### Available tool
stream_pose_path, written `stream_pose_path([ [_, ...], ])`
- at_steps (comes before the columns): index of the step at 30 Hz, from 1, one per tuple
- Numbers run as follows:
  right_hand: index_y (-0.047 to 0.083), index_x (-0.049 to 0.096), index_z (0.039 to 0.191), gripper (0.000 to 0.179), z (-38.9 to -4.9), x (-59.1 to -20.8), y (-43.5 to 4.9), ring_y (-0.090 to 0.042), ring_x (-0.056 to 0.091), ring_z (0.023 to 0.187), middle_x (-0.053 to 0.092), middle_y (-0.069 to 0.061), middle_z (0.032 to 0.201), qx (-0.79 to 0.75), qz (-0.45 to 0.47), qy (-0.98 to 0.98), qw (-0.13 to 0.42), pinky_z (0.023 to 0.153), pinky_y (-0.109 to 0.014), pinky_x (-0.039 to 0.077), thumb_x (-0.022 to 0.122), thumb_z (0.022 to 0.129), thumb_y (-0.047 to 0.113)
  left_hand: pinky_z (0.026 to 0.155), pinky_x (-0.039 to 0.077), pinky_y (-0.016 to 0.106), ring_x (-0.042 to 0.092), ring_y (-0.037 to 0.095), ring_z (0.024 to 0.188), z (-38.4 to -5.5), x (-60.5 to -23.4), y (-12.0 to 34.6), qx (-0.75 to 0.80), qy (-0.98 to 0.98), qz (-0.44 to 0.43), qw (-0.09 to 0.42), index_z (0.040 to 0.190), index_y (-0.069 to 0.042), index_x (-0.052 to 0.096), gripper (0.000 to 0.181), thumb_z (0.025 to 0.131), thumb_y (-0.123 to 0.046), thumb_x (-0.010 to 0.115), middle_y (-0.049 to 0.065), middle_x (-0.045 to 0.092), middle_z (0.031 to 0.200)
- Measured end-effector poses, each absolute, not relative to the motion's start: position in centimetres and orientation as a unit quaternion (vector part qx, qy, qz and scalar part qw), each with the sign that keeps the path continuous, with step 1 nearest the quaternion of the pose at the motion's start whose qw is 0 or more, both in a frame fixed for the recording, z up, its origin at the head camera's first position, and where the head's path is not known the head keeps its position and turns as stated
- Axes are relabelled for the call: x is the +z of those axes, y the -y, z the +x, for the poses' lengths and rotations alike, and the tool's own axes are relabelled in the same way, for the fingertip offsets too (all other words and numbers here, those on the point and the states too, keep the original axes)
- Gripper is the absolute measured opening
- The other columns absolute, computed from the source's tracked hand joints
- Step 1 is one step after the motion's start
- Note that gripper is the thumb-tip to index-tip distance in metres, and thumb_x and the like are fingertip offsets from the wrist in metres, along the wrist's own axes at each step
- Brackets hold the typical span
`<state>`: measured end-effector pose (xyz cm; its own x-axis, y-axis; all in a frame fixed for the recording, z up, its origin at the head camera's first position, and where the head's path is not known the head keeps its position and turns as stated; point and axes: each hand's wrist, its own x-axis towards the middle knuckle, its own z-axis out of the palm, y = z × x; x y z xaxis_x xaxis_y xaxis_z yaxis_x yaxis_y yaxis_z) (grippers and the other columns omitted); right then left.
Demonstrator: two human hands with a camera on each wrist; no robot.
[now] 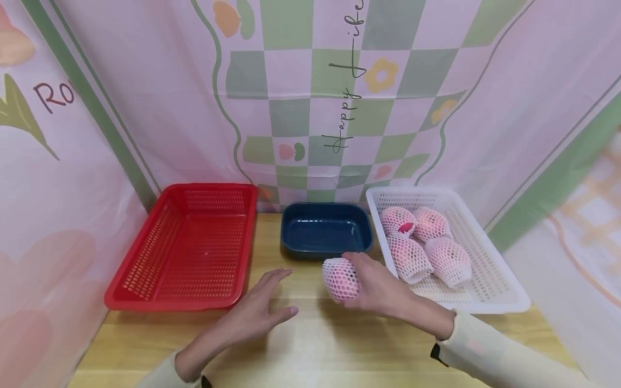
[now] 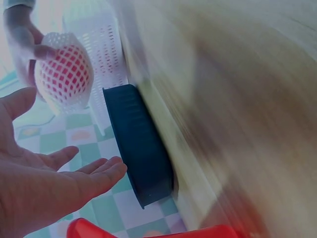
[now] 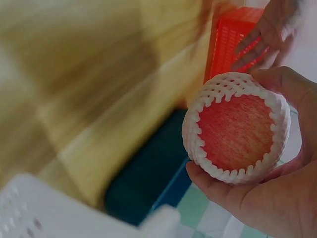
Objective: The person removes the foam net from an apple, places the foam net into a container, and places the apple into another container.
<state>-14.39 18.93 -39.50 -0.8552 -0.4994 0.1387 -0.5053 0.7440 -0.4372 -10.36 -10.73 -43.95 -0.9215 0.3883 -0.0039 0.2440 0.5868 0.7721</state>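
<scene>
My right hand [image 1: 375, 285] grips an apple [image 3: 237, 131] in a white foam net, thumb on one side and fingers on the other. Red, yellow-streaked skin shows through the net's open end in the right wrist view. The apple is above the table, in front of the blue dish [image 1: 327, 253]. My left hand [image 1: 254, 312] holds nothing; its fingers are extended and its thumb spread, beside the red basket's near right corner. In the left wrist view the netted apple [image 2: 64, 74] appears beyond the left hand's thumb.
A red basket [image 1: 249, 237] with nothing in it stands on the left. On the right, a white basket [image 1: 499, 269] contains several netted fruits [image 1: 448, 258]. The blue dish sits between the baskets, against a patterned cloth backdrop [image 1: 335, 118]. Wooden tabletop [image 1: 315, 350] extends in front.
</scene>
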Motion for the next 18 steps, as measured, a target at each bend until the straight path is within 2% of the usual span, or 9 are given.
stream_pose_path([
  [6, -0.005, 0.057, 0.137, 0.093, -13.6, -41.2, -18.3, -0.031, 0.069, 0.104, 0.068, -0.018, 0.121, 0.248, 0.271, 0.930, -0.005, 0.088, -0.050, 0.062, 0.101, 0.061, 0.025, 0.112, 0.047, 0.063, 0.052, 0.039, 0.141, -10.5, -44.5, 10.8, 0.439, -0.876, 0.178, 0.089, 0.160, -0.017, 0.042, 0.076, 0.098, -0.043, 0.076, 0.013, 0.045, 0.162],
  [13, -0.004, 0.055, 0.139, 0.094, -13.3, -42.9, -18.0, -0.033, 0.069, 0.108, 0.068, -0.018, 0.126, 0.261, 0.284, 0.922, -0.027, 0.091, -0.050, 0.062, 0.100, 0.059, 0.019, 0.113, 0.049, 0.056, 0.055, 0.039, 0.140, -10.8, -45.2, 10.8, 0.480, -0.851, 0.177, 0.117, 0.160, -0.008, 0.041, 0.073, 0.100, -0.034, 0.074, 0.018, 0.048, 0.158],
  [18, -0.003, 0.054, 0.140, 0.094, -13.5, -43.6, -17.9, -0.032, 0.069, 0.109, 0.066, -0.017, 0.128, 0.275, 0.295, 0.914, -0.036, 0.092, -0.050, 0.062, 0.098, 0.060, 0.018, 0.114, 0.049, 0.050, 0.057, 0.038, 0.138, -11.1, -45.7, 10.6, 0.507, -0.836, 0.184, 0.104, 0.152, -0.004, 0.050, 0.057, 0.102, -0.023, 0.072, 0.018, 0.055, 0.151],
])
